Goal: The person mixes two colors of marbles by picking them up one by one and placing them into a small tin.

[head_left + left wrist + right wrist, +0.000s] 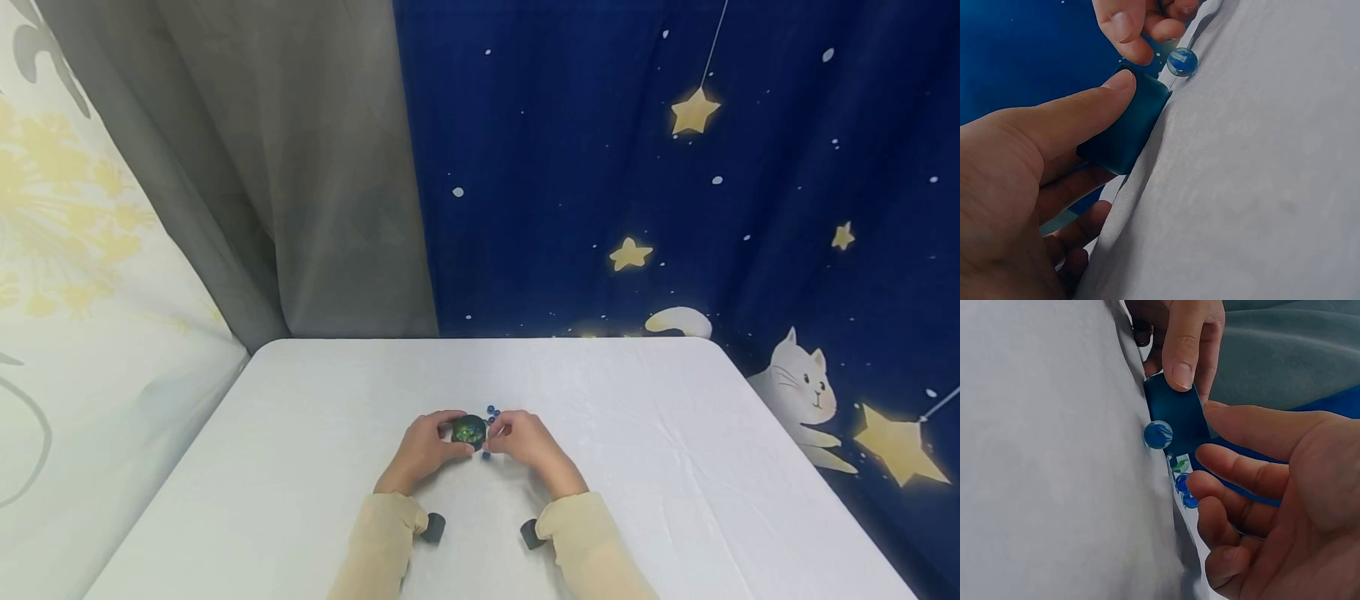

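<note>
Head view: your hands meet at a small dark blue-green container (469, 430) mid-table.
Your left hand (424, 450) grips it, thumb on its side; your right hand (528, 440) hovers beside it, fingers loosely curled, holding nothing I can see. Blue marbles (1158, 434) lie just beside it on the white tablecloth (675, 467).

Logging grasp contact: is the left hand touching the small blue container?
Touching. The left wrist view shows the left hand's thumb pressed on the blue container's top edge, fingers curled beneath it.

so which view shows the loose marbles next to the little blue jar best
The right wrist view: the marbles lie sharp on the cloth beside the jar, one large, others behind. The left wrist view shows one marble only; the head view shows tiny blue dots.
</note>
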The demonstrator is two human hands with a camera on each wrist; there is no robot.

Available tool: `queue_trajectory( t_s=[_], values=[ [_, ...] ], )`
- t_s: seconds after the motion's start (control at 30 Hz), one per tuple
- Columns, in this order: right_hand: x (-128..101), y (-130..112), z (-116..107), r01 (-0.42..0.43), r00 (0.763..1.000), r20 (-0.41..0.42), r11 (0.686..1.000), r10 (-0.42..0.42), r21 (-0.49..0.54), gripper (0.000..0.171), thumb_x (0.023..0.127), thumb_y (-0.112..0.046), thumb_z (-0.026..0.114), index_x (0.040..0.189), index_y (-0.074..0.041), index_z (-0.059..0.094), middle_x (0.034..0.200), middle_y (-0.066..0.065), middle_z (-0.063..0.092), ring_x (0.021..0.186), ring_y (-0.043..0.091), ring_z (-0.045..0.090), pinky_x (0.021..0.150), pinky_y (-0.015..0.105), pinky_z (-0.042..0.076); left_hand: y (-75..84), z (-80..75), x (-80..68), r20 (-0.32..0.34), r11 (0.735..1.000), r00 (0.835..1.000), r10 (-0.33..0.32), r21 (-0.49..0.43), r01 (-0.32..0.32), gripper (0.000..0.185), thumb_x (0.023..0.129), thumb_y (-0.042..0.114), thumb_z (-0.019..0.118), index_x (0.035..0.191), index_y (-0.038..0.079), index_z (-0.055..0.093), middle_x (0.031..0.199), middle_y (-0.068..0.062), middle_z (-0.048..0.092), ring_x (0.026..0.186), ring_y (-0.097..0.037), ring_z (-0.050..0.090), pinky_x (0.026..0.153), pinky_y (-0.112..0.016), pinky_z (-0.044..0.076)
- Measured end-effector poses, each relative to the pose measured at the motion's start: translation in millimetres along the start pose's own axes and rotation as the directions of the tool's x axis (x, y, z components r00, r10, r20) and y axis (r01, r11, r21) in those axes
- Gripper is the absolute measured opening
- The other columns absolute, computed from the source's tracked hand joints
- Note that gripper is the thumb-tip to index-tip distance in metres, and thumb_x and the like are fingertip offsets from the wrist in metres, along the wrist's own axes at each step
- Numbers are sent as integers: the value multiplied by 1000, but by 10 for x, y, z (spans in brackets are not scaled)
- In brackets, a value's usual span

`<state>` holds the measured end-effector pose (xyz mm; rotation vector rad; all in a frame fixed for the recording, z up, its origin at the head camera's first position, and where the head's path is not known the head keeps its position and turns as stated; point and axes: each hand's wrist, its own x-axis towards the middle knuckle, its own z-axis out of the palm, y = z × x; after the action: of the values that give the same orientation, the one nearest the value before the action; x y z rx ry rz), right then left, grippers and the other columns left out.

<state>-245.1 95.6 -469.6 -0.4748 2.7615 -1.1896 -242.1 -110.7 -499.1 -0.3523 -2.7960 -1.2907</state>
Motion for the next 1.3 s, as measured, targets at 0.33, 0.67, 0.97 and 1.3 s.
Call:
queue_trajectory(
  t_s=[0.33, 0.67, 0.97, 1.3],
  values=[
    [-13, -22, 19, -16, 1000, 18, 999, 17, -29, 17, 75, -23, 82, 79, -13, 68, 73, -5, 60, 68, 13, 53, 63, 31, 45, -11, -4, 1, -1, 1000, 1000, 8, 12, -8, 58, 72, 30, 86, 124, 15, 66, 118, -7, 66, 99, -23, 60, 88, -43, 49],
    [-6, -3, 67, -29, 998, 55, 997, 33, -71, 18, 74, -22, 82, 76, -14, 66, 71, -6, 59, 67, 13, 52, 64, 31, 45, 0, -8, 4, 3, 1000, 1000, -11, 6, 11, 58, 72, 29, 86, 124, 14, 66, 118, -8, 65, 100, -23, 60, 87, -44, 49],
    [-8, 12, 111, -3, 998, 60, 996, 8, -92, 16, 72, -16, 83, 76, -13, 67, 72, -7, 61, 70, 12, 55, 72, 36, 47, -6, -3, 0, -1, 1000, 1000, -10, 13, 10, 59, 72, 31, 86, 124, 14, 66, 118, -8, 65, 99, -23, 60, 87, -43, 49],
    [-31, -20, 105, 21, 998, 55, 996, -17, -90, 13, 72, -11, 82, 74, -12, 69, 69, -8, 63, 69, 11, 55, 73, 37, 48, -1, -7, -6, -1, 1000, 1000, -11, 10, 11, 59, 72, 32, 86, 124, 14, 65, 119, -8, 65, 100, -23, 60, 87, -44, 49]
  ],
)
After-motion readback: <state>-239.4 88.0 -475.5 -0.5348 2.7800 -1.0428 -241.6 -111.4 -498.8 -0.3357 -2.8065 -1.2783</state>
